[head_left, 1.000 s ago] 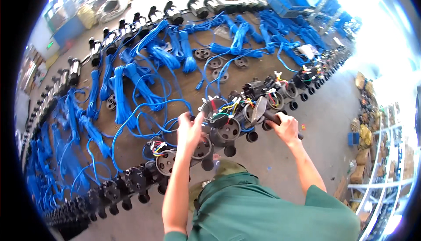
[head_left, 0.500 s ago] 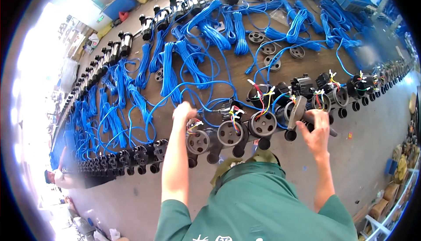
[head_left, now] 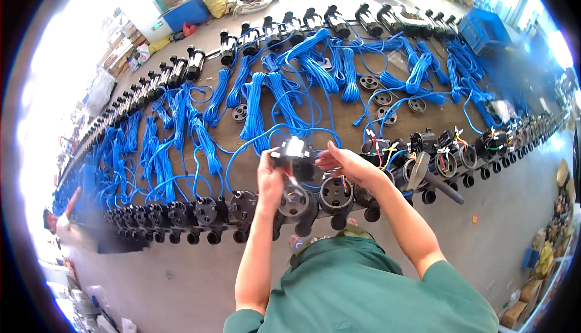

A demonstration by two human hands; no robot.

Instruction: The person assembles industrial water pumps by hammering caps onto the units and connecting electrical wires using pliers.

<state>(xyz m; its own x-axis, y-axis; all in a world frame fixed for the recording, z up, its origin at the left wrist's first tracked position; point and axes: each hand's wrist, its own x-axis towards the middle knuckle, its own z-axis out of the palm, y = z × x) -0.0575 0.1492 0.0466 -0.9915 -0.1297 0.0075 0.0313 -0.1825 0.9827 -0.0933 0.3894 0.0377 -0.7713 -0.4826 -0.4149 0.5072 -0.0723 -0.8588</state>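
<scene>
My left hand (head_left: 270, 181) is closed round the side of a black motor cover (head_left: 295, 156) with a shiny pale patch on top and thin wires below. It is held just above a round grey pump housing (head_left: 295, 203) at the near table edge. My right hand (head_left: 350, 166) is beside the cover's right side, fingers stretched out and apart. Below it stands another open round housing (head_left: 336, 194). A hammer with a grey block head (head_left: 417, 171) and a dark handle (head_left: 446, 189) lies across the housings to the right. A blue cable (head_left: 242, 151) loops behind the cover.
Bundled blue cables (head_left: 254, 106) cover much of the brown table (head_left: 339, 110). Loose metal discs (head_left: 382, 97) lie among them. Black-and-silver pumps (head_left: 227, 47) line the far edge; capped pumps (head_left: 209, 212) line the near left. A blue crate (head_left: 484, 30) is far right. Another person (head_left: 68, 221) stands far left.
My right hand has left the hammer and moved left to the black cover. My left hand now holds that cover above the housing. The view has shifted slightly.
</scene>
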